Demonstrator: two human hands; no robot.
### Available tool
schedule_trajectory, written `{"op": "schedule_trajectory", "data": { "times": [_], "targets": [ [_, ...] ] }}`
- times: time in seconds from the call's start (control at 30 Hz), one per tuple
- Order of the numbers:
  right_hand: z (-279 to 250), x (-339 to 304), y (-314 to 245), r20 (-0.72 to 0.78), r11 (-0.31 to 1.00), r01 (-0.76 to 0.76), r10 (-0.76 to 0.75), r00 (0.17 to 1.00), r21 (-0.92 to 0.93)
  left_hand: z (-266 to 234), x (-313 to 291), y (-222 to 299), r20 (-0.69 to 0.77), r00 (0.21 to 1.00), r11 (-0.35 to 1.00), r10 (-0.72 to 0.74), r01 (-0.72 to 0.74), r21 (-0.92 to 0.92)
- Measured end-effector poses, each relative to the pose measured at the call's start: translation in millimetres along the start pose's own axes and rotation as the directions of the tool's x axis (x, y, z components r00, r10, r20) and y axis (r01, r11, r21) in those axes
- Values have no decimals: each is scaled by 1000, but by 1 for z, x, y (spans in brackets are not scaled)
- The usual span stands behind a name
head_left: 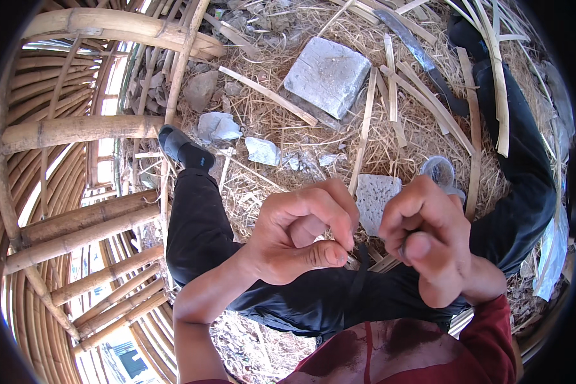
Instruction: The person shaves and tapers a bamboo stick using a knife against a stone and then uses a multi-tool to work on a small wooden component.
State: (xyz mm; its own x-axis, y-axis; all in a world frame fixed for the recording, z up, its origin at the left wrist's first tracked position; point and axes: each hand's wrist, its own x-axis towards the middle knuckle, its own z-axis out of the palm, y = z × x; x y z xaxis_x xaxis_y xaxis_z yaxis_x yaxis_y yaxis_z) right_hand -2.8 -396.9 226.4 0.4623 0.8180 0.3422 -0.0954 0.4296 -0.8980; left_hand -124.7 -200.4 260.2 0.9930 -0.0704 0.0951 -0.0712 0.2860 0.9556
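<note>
Both hands are raised over my lap, their fingertips facing each other with a gap between. My left hand (294,233) curls its fingers, the thumb tip close against the index finger in a pinch. Whatever it may pinch is too small to make out. My right hand (432,240) is closed too, the thumb pressed toward the bent fingers. A small dark spot shows by its thumb, but I cannot tell what it is. Beyond the hands lies a pitted pale block (372,195), and a clear round cup (438,169) stands behind my right hand.
A square stone block (328,77) lies on the straw-covered ground. A long dark-bladed machete (422,61) rests at the upper right among split bamboo strips (429,102). Pale rocks (262,151) sit near my left foot. A bamboo framework (83,134) rises on the left.
</note>
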Motion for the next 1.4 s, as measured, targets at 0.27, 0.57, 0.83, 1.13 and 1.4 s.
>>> {"op": "schedule_trajectory", "data": {
  "times": [0.27,0.57,0.83,1.13,1.4],
  "targets": [
    [10,8,-11,15,977,30,-27,1000,-213,3,0,9,-27,992,992,-121,122,41],
    [8,12,-17,16,941,136,-137,990,-310,1,2,3,12,998,993,-56,55,104],
    [6,9,-18,37,932,132,-127,991,-338,3,2,2,4,998,994,-61,60,92],
    [6,8,-17,46,923,127,-118,992,-363,-1,1,-1,29,999,992,-37,34,126],
    [11,7,-14,-15,933,123,-136,991,-337,1,0,0,11,998,994,-64,63,93]
  ]
}}
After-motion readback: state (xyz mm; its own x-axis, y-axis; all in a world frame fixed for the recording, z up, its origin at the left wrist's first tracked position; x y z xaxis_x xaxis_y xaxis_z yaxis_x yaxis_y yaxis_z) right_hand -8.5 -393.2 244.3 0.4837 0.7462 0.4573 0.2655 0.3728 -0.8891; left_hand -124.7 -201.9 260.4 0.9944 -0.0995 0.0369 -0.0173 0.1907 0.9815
